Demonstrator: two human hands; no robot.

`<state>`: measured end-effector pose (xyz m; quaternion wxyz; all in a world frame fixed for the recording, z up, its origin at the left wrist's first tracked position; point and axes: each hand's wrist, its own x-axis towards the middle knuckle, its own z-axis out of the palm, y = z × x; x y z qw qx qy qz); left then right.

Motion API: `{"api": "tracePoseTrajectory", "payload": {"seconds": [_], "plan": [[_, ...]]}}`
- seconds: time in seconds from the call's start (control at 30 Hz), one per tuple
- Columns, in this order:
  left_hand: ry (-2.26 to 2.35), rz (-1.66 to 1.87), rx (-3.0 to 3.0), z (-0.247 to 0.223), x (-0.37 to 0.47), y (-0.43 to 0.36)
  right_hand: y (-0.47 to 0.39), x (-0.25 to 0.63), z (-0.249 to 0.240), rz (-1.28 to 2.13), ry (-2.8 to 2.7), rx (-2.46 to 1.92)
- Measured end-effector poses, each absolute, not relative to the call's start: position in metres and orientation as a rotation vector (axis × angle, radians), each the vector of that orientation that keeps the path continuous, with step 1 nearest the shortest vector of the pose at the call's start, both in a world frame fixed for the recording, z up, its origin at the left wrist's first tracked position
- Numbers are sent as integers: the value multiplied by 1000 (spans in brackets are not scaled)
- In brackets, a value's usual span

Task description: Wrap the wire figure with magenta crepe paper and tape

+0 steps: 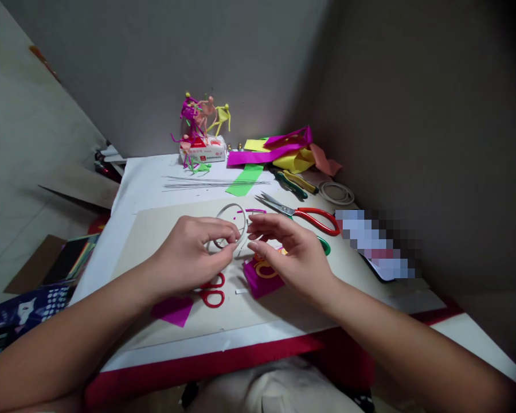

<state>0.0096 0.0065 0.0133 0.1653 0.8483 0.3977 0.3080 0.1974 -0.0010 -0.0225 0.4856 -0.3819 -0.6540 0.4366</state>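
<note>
currently, your left hand (193, 249) pinches a thin white loop (244, 218) between thumb and fingers, above the beige board (137, 241). your right hand (298, 252) faces it with thumb and fingers parted; whether its fingertips touch the loop, you cannot tell from here. the step in hand looks like handling that loop at close quarters. any next move seems to call for a light pinch, clear of the red-handled scissors (212, 299) just below your left hand.
</note>
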Motion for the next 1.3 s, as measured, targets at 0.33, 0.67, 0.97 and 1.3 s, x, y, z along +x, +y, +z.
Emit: {"api": "tracePoseTrajectory", "payload": {"seconds": [0.33,0.67,0.97,1.3], "plan": [[973,1063,2568,7,16,-6,-11,195,-32,783,-1610,-799],[814,948,2854,-2,17,-6,-12,196,-28,1109,-1446,-844],[1000,551,2730,6,13,-8,1,200,-34,1356,-1083,-916],[1179,704,2134,23,14,-11,-5,203,-35,616,-1627,-835]]}}
